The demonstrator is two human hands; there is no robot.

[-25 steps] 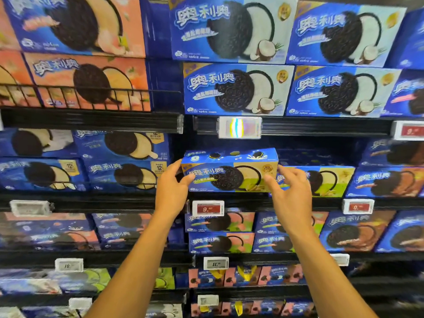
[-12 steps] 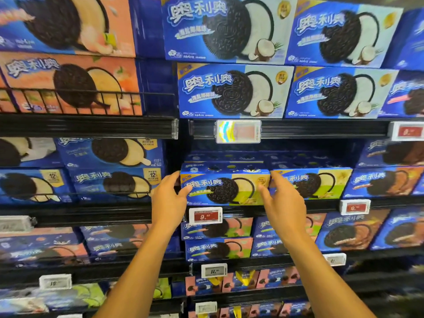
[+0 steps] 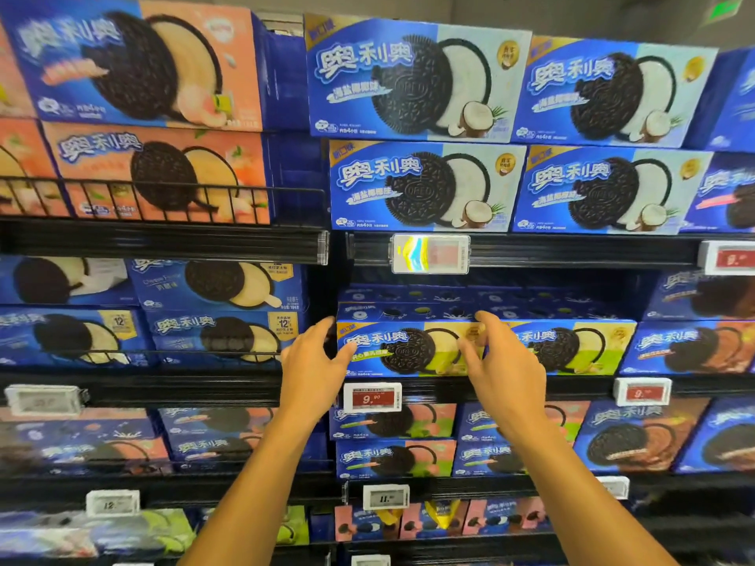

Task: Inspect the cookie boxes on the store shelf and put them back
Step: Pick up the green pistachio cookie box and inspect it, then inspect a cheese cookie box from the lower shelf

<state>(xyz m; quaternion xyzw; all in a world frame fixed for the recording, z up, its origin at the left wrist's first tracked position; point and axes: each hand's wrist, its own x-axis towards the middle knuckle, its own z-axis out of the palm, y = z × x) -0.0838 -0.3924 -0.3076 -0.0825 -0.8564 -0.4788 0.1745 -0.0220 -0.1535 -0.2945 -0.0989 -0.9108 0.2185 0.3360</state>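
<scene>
A blue cookie box with a yellow-green front (image 3: 408, 350) sits on the middle shelf (image 3: 449, 384), its face flush with the shelf edge and directly above a red price tag (image 3: 372, 397). Just to its right stands a matching box (image 3: 572, 348), touching it. The left hand (image 3: 314, 369) is at the box's left end, thumb lying against the front face and fingers reaching round the end panel, loosely curved; whether they press the card cannot be told. The right hand (image 3: 504, 361) covers the box's right end, fingers spread and relaxed over the top edge and front, thumb against the face; it does not plainly clamp anything. Above, on the next shelf up, coconut-flavour boxes (image 3: 425, 185) are stacked two high behind a glare-washed shelf label (image 3: 429, 254). To the far left stand peach-coloured boxes (image 3: 159, 173) behind a wire rail (image 3: 163, 202). Below, pink-and-green boxes (image 3: 394, 420) fill the lower shelf.
</scene>
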